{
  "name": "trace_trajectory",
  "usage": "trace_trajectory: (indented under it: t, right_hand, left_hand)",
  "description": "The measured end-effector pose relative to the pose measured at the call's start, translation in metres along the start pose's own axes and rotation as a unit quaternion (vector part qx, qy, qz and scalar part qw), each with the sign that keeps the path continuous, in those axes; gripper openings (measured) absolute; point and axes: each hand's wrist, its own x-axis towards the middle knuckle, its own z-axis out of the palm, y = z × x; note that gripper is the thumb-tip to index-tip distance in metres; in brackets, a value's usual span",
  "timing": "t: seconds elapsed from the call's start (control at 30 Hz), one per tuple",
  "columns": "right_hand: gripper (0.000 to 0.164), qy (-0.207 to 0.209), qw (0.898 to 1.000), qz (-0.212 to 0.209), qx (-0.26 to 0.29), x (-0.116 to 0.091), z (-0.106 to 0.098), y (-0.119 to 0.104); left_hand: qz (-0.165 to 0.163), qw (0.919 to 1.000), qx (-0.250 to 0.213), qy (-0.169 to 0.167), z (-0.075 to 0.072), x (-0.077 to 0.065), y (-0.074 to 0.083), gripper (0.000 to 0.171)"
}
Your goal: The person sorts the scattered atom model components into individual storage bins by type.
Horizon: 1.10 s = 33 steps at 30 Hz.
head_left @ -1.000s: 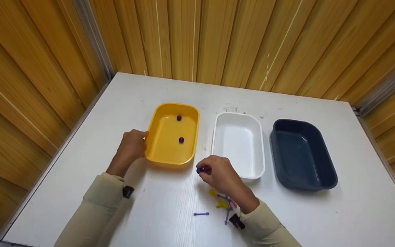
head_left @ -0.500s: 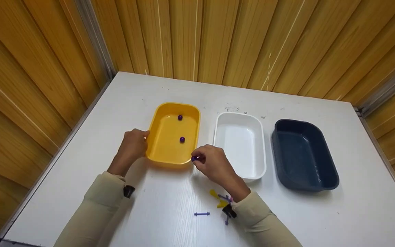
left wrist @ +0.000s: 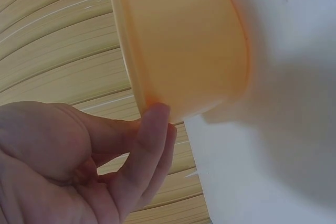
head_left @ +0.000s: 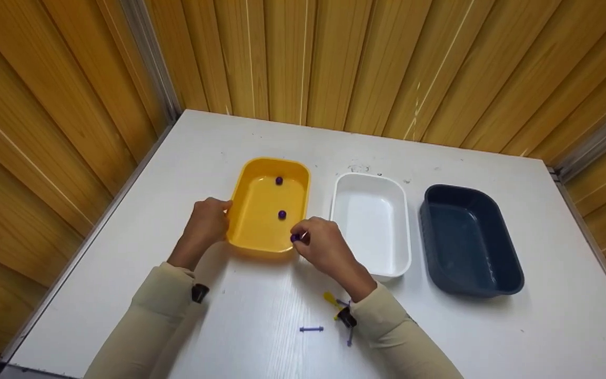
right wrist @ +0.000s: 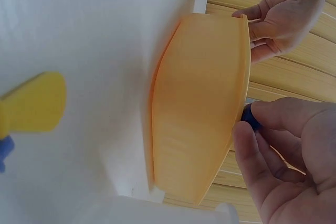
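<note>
My left hand (head_left: 206, 220) grips the left rim of a yellow plastic bin (head_left: 255, 237); in the left wrist view, its fingertips (left wrist: 157, 114) press on the bin's outer wall at the edge. Two dark purple balls (head_left: 282, 215) lie on the bin's floor, well apart. Between thumb and fingers, my right hand (head_left: 326, 243) pinches another small purple ball (head_left: 295, 238), right at the bin's near right corner. The right wrist view shows this ball (right wrist: 250, 117) close to the rim, partly covered by the fingertips.
Right of the yellow bin stand a white bin (head_left: 371, 223) and a dark blue bin (head_left: 463, 242). A purple rod with knobbed ends (head_left: 311, 329) lies near the front. Yellow and purple pieces (head_left: 330, 298) lie partly hidden under the right sleeve. Wooden panels (head_left: 282, 63) rise behind the table.
My right hand has moved up and left with the purple ball, from in front of the white bin to the yellow bin's near corner. The left hand keeps its grip on the rim.
</note>
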Motion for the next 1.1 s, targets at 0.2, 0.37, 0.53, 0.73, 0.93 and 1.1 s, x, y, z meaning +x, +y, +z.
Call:
trace_trajectory:
  t: [0.2,0.37,0.53,0.73,0.93,1.1]
  right_hand:
    - [0.014,-0.011,1.000,0.003,-0.002,0.001,0.000,0.000]
    - [0.016,-0.021,1.000,0.001,0.011,-0.001,0.000,-0.001]
    - [0.019,-0.023,1.000,-0.005,0.019,-0.006,0.001,0.001]
    - [0.018,-0.016,0.999,-0.049,0.015,-0.021,0.000,0.006]
    - [0.019,-0.018,0.998,-0.058,0.014,-0.037,-0.005,0.012]
    - [0.018,-0.027,0.999,-0.034,0.019,-0.050,-0.013,0.014]
  left_hand:
    - [-0.007,0.9999,-0.010,-0.006,0.001,-0.001,0.000,0.037]
    - [-0.001,1.0000,-0.008,-0.003,0.002,-0.001,-0.001,0.039]
    - [0.011,0.9999,0.006,0.004,0.004,-0.002,-0.002,0.043]
    - [0.018,0.9997,0.016,0.007,0.004,-0.001,-0.001,0.040]
    - [0.034,0.9989,0.029,0.015,0.002,0.000,-0.001,0.035]
    - [0.020,0.9984,0.051,0.016,-0.001,0.001,0.005,0.032]
